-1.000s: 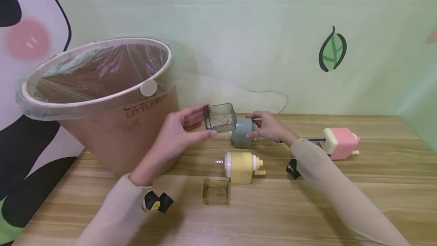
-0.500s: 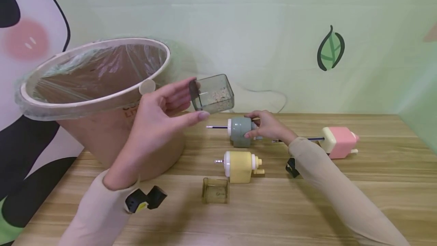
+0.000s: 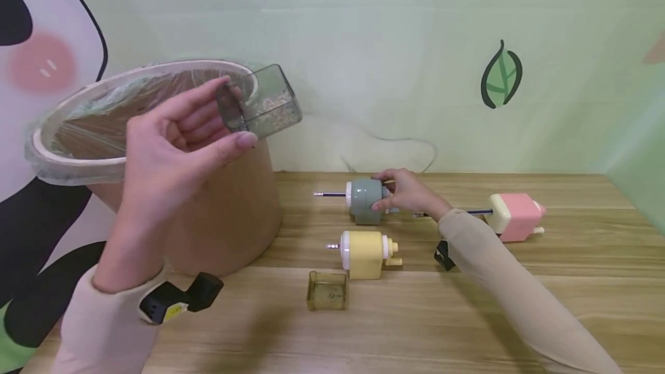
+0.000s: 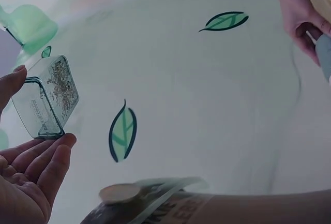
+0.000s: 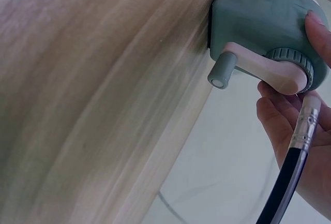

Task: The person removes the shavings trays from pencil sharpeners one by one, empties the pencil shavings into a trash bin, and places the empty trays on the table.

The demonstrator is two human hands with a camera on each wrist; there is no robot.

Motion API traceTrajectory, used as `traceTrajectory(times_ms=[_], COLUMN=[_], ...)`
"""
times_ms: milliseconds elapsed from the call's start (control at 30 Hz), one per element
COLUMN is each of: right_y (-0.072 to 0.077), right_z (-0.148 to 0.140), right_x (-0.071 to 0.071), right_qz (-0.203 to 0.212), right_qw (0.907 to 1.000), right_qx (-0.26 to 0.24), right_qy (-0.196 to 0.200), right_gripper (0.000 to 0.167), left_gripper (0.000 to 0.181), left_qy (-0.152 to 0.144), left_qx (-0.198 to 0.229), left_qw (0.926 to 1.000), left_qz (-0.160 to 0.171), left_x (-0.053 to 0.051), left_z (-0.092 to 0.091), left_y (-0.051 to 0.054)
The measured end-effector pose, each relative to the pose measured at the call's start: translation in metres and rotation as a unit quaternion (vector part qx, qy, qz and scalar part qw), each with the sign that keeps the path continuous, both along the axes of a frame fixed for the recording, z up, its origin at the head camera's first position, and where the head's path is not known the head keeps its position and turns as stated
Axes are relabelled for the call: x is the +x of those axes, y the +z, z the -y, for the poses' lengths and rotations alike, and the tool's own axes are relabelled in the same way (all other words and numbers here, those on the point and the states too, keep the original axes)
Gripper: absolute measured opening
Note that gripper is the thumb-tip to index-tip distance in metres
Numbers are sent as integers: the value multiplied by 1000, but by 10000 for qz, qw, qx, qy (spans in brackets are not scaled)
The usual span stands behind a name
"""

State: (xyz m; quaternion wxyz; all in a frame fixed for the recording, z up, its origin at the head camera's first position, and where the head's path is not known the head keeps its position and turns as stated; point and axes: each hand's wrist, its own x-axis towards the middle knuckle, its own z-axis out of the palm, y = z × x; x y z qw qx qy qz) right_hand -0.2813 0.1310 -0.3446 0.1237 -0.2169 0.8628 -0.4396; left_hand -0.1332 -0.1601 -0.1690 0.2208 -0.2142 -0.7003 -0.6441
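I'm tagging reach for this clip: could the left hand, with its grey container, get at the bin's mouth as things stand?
Probably yes: the left hand, holding the grey see-through container, looks close to the bin, which is open on top.

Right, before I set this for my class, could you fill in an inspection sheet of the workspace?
Surface: wood-grain table, its back edge at the wall.
Job's things: transparent grey drawer with shavings; grey-green crank pencil sharpener, pencil inserted.
Clutter: yellow sharpener, amber drawer, pink sharpener with its own pencil.
Hands: left hand holds the transparent grey drawer in the air; right hand grips the grey-green crank pencil sharpener.
Cables: thin grey line against the wall; cannot tell whether it's a cable.
Surroundings: lined bin; leaf drawing.
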Motion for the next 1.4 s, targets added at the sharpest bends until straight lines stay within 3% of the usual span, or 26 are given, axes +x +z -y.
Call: traceTrajectory(times_ms=[333,600,900,1067,1233,1400], right_y=[-2,-2,-2,-1,-2,-2], right_z=[1,2,3,3,3,3], right_x=[0,0,0,1,1,0], right_qz=[-9,8,17,60,59,-6], right_qw=[10000,10000,10000,10000,9999,10000], right_qx=[-27,20,6,12,45,31], right_qy=[1,-35,-56,-69,-71,-55], right_gripper=[68,69,70,72,71,70], left_gripper=[55,58,63,72,73,71], left_qy=[184,606,1224,1975,2690,3135], left_qx=[804,1214,412,81,-701,-1546], left_qw=[9964,9906,9906,9803,9605,9366], left_qz=[-190,-182,-448,-65,86,253], left_x=[-4,-12,-51,-61,-51,-27], left_z=[34,65,138,155,145,113], left_y=[10,11,-6,-12,-9,6])
